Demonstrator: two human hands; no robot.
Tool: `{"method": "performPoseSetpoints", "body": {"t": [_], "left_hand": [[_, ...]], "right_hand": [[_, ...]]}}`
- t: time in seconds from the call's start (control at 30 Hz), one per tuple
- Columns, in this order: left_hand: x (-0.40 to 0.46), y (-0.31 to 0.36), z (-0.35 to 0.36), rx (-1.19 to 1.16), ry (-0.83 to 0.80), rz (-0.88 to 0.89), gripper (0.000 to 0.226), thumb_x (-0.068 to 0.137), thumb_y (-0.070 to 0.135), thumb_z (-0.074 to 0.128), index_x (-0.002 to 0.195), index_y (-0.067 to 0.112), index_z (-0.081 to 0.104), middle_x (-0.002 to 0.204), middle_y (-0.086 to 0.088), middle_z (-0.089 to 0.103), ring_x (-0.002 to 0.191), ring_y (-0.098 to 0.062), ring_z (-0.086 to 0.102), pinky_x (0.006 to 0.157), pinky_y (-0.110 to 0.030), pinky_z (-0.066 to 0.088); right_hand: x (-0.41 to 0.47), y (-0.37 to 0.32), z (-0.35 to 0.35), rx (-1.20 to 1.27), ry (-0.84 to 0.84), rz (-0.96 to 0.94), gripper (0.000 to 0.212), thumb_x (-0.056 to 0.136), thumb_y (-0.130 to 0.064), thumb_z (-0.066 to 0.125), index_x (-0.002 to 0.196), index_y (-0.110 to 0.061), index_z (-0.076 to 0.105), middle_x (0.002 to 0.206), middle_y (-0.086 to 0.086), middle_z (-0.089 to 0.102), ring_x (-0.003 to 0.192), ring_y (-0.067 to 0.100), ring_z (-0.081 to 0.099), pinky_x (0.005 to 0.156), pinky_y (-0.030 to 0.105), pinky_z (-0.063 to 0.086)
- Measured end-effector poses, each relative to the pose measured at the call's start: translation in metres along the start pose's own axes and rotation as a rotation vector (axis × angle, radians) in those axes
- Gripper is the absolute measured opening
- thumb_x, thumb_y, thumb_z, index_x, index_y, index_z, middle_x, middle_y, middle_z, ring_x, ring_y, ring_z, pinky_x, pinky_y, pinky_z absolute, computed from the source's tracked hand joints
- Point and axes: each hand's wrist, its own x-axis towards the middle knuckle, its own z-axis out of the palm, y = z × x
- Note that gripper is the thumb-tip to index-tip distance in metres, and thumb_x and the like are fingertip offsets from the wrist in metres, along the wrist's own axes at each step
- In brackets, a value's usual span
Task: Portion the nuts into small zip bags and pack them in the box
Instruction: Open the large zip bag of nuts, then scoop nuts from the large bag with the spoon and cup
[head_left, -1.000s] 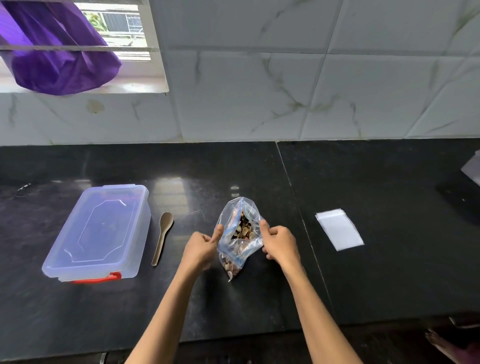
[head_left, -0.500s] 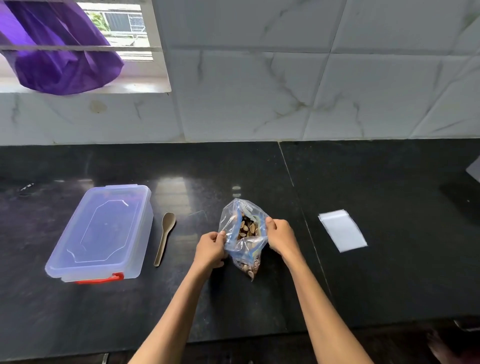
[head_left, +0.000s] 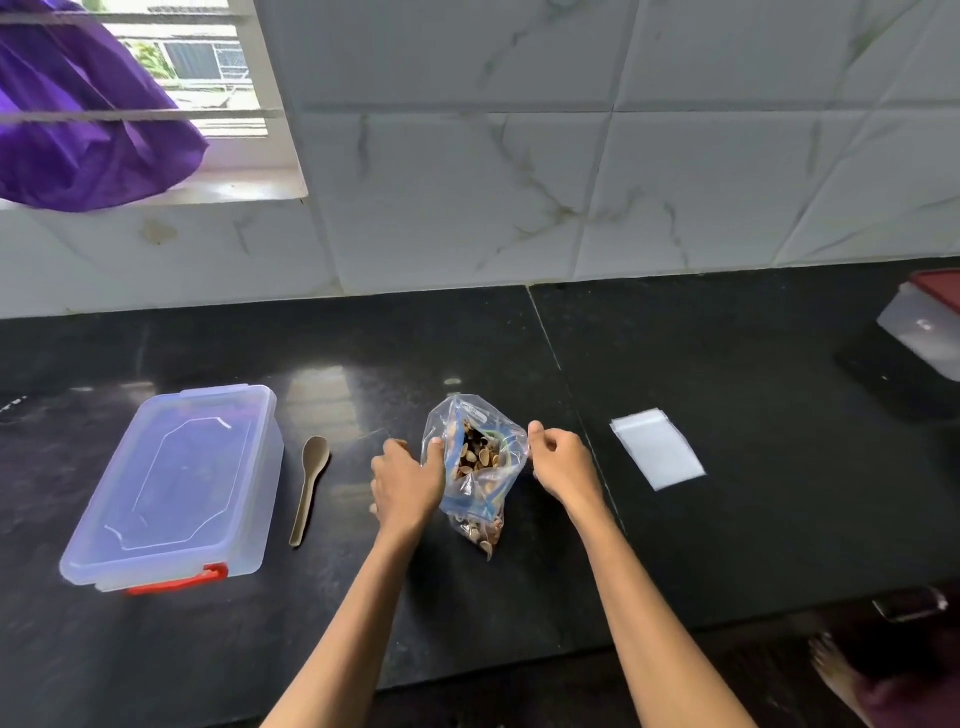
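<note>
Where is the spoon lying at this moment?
The spoon lies flat on the black counter, left of centre in the head view, between the lidded plastic box and the left hand.

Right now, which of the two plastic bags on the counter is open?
The large zip bag of nuts, held between the left hand and right hand, gapes open at its mouth. The small white zip bag lies flat, untouched.
</note>
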Motion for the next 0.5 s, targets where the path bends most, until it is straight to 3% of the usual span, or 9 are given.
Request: {"method": "performPoseSetpoints", "body": {"t": [0.2,0.33,0.4,0.5], "left_hand": [[-0.031,0.047,0.007,-0.055,0.204,0.322,0.035,0.093,0.03,0.052,0.123,0.012,0.05,0.13,-0.009,0.049,0.122,-0.027,0.046,0.104,-0.047,0.03],[-0.05,0.077,0.037,-0.086,0.098,0.501,0.032,0.092,0.025,0.054,0.121,0.01,0.054,0.125,-0.008,0.053,0.117,-0.025,0.051,0.102,-0.04,0.035],[-0.059,0.087,0.056,-0.062,0.027,0.556,0.033,0.093,0.024,0.054,0.122,0.01,0.053,0.125,-0.009,0.052,0.114,-0.026,0.052,0.099,-0.039,0.039],[-0.068,0.095,0.083,-0.035,-0.093,0.609,0.035,0.094,0.023,0.053,0.126,0.009,0.051,0.129,-0.009,0.049,0.114,-0.023,0.052,0.095,-0.032,0.039]], "right_hand": [[-0.003,0.007,-0.032,0.065,0.14,-0.037,0.044,0.099,-0.043,0.04,0.094,-0.007,0.064,0.092,0.007,0.068,0.087,0.026,0.064,0.084,0.042,0.051],[-0.002,0.02,-0.064,0.074,0.224,-0.016,0.043,0.099,-0.041,0.041,0.092,-0.005,0.063,0.089,0.008,0.068,0.085,0.027,0.064,0.081,0.041,0.05],[-0.001,0.03,-0.081,0.042,0.267,0.002,0.041,0.099,-0.039,0.041,0.09,-0.006,0.064,0.086,0.006,0.066,0.084,0.025,0.063,0.074,0.035,0.047],[0.005,0.047,-0.105,0.03,0.314,0.045,0.034,0.099,-0.035,0.043,0.104,-0.009,0.065,0.101,0.005,0.067,0.095,0.022,0.061,0.074,0.027,0.04]]}}
